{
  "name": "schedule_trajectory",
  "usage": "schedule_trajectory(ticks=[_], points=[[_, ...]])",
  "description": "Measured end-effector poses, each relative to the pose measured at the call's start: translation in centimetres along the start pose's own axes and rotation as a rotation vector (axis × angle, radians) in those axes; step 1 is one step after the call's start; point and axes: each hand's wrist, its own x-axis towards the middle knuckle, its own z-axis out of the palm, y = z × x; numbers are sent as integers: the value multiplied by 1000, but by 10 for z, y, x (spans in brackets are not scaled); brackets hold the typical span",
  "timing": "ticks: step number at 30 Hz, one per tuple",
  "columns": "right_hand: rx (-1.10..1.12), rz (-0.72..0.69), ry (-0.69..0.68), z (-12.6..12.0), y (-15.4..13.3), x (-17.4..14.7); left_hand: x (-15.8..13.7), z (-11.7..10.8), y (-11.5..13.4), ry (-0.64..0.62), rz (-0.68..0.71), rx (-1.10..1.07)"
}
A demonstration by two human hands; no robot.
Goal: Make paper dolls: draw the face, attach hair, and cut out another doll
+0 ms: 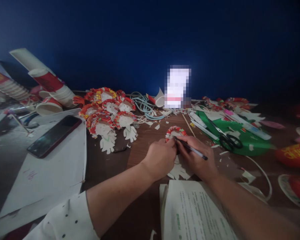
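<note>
A paper cut-out figure [178, 170] with a red patterned rim around its top lies on the brown table in front of me. My left hand [162, 157] is closed on its left side, fingertips pressing it near the rim. In my right hand [198, 156] is a pen [193, 150], its tip at the white part of the figure beside my left fingertips. Both hands cover much of the figure's middle. Several similar paper figures [106, 125] lie in a heap to the left, with red and yellow rims and white fringed ends.
A phone [55, 136] rests on white sheets [47, 186] at left, near stacked paper cups [50, 83]. Scissors [227, 138] lie on green paper [255, 146] at right. A light blue cable [146, 106] and a blurred bright screen [177, 86] are behind. Printed pages [192, 213] lie in front.
</note>
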Motion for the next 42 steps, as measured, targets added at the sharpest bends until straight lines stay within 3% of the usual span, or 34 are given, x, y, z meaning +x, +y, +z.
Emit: schedule_trajectory(ticks=[42], points=[[-5, 14, 5, -1, -2, 1, -1, -1, 0, -8, 7, 5]])
